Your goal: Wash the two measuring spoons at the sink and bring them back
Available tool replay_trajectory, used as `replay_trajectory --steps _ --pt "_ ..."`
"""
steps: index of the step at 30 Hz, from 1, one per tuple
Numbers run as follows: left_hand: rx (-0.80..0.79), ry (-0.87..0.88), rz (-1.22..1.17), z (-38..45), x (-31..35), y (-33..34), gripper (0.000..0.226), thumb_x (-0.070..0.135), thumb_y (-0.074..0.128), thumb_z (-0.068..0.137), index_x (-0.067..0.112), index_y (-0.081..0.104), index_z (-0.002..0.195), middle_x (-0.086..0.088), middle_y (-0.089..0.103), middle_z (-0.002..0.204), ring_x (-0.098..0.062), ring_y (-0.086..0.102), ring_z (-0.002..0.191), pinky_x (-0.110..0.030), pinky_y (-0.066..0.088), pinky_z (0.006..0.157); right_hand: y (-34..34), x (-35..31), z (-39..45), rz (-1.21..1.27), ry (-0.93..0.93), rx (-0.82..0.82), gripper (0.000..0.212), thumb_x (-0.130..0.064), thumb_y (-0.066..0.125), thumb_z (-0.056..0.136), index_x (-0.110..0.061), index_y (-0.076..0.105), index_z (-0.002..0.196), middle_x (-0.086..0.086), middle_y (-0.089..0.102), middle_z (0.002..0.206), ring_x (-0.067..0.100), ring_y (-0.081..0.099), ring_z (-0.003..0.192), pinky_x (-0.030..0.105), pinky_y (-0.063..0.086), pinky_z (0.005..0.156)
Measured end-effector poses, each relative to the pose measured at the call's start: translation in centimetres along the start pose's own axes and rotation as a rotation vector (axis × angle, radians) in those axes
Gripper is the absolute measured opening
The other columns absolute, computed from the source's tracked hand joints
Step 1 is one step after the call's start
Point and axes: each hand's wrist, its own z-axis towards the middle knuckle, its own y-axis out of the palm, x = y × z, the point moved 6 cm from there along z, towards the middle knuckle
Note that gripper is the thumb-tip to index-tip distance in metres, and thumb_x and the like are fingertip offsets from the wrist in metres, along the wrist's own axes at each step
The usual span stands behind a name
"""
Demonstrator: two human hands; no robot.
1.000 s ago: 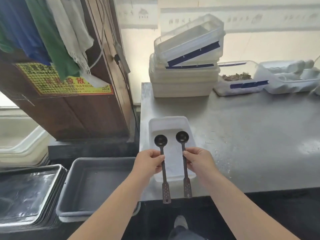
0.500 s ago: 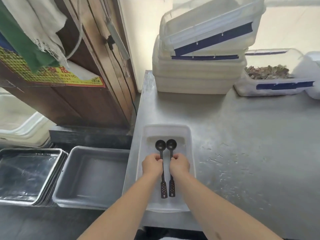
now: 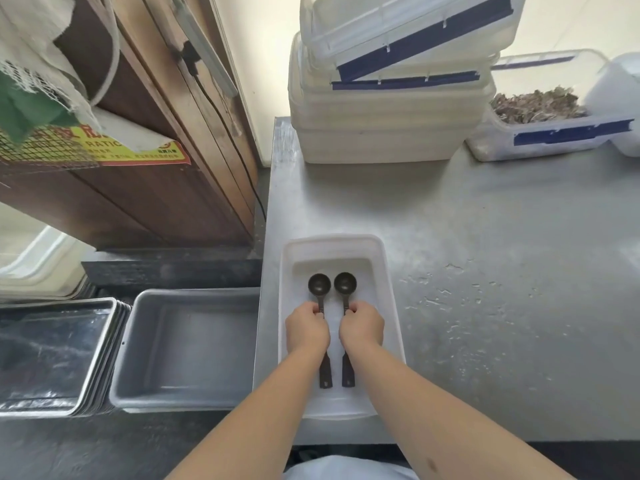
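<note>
Two dark measuring spoons lie side by side, bowls pointing away from me, inside a shallow white tray (image 3: 389, 306) at the left end of a steel table. My left hand (image 3: 306, 329) is closed around the handle of the left spoon (image 3: 319, 284). My right hand (image 3: 362, 325) is closed around the handle of the right spoon (image 3: 345, 283). Both handle ends stick out below my wrists and rest low in the tray. The middle of each handle is hidden under my fingers.
Stacked white lidded bins (image 3: 391, 109) stand at the table's back, with a bin of dried material (image 3: 540, 109) to their right. A grey tub (image 3: 187, 348) and stacked metal trays (image 3: 55, 355) sit lower on the left. A wooden cabinet (image 3: 166, 174) rises behind them.
My hands brought the two spoons closer together and lowered them into the white tray. The view moved closer to the table.
</note>
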Motion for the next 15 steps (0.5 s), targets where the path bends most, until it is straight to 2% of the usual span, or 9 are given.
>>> replay_trajectory --steps 4,7,9,10,11,12,13,15 --pt "0.007 0.018 0.006 -0.2 0.0 -0.1 0.021 0.004 0.043 0.087 0.007 0.062 0.078 -0.011 0.066 0.083 -0.025 0.058 0.073 -0.028 0.039 0.058 -0.3 -0.1 -0.5 0.026 0.001 0.040 0.022 -0.004 0.043 0.088 -0.008 0.061 0.077 0.008 0.063 0.078 0.019 0.053 0.061 0.026 0.037 0.049" --pt "0.029 0.034 -0.004 -0.4 0.3 -0.7 0.021 -0.002 0.040 0.082 0.011 0.053 0.072 -0.009 0.060 0.079 -0.025 0.053 0.070 -0.033 0.046 0.060 -0.7 -0.2 -0.9 0.019 -0.021 0.081 0.029 -0.003 0.042 0.088 -0.013 0.044 0.061 0.004 0.053 0.068 0.018 0.044 0.056 0.026 0.029 0.046" --pt "0.021 0.045 -0.035 -0.7 0.8 -1.3 0.024 -0.001 0.042 0.082 0.017 0.056 0.088 -0.007 0.057 0.094 -0.025 0.057 0.076 -0.039 0.056 0.068 -1.2 -0.4 -1.4 0.013 -0.061 0.109 0.032 -0.003 0.040 0.089 -0.017 0.036 0.060 0.006 0.050 0.074 0.021 0.042 0.061 0.028 0.026 0.047" --pt "-0.003 0.023 -0.029 -0.9 0.9 -1.4 0.031 0.001 0.044 0.082 0.017 0.058 0.105 -0.007 0.055 0.106 -0.026 0.060 0.081 -0.042 0.057 0.072 -1.3 -0.4 -1.8 -0.009 -0.064 0.093 0.031 -0.003 0.040 0.090 -0.019 0.041 0.064 0.007 0.052 0.082 0.022 0.043 0.065 0.028 0.027 0.048" --pt "-0.025 0.021 -0.030 -1.0 1.0 -1.5 0.039 0.004 0.046 0.083 0.014 0.054 0.120 -0.007 0.051 0.118 -0.026 0.061 0.086 -0.043 0.057 0.074 -1.4 -0.6 -2.2 -0.011 -0.087 0.078 0.026 -0.005 0.041 0.091 -0.020 0.052 0.074 0.007 0.054 0.093 0.020 0.045 0.070 0.029 0.032 0.051" --pt "-0.053 0.036 -0.020 -1.4 1.3 -1.7 0.046 0.007 0.048 0.084 0.013 0.048 0.129 -0.008 0.046 0.128 -0.025 0.061 0.091 -0.041 0.056 0.076 -1.6 -0.8 -2.8 -0.016 -0.127 0.058 0.023 -0.007 0.042 0.093 -0.019 0.061 0.094 0.006 0.056 0.105 0.019 0.048 0.076 0.028 0.038 0.059" --pt "-0.072 0.079 -0.031 -1.6 1.3 -1.7 0.052 0.011 0.050 0.085 0.014 0.043 0.136 -0.007 0.041 0.138 -0.021 0.058 0.097 -0.036 0.054 0.078 -1.7 -0.6 -3.3 -0.008 -0.180 0.035 0.028 -0.010 0.044 0.095 -0.019 0.061 0.116 0.005 0.056 0.117 0.016 0.049 0.083 0.027 0.041 0.068" --pt "-0.067 0.222 -0.017 -2.9 2.3 -3.0 0.059 0.018 0.051 0.088 0.020 0.035 0.145 0.001 0.032 0.150 -0.015 0.051 0.114 -0.027 0.043 0.083 -2.8 -1.2 -4.8 -0.029 -0.293 0.022 0.038 -0.018 0.048 0.096 -0.019 0.053 0.134 0.002 0.055 0.131 0.015 0.052 0.098 0.026 0.041 0.081"
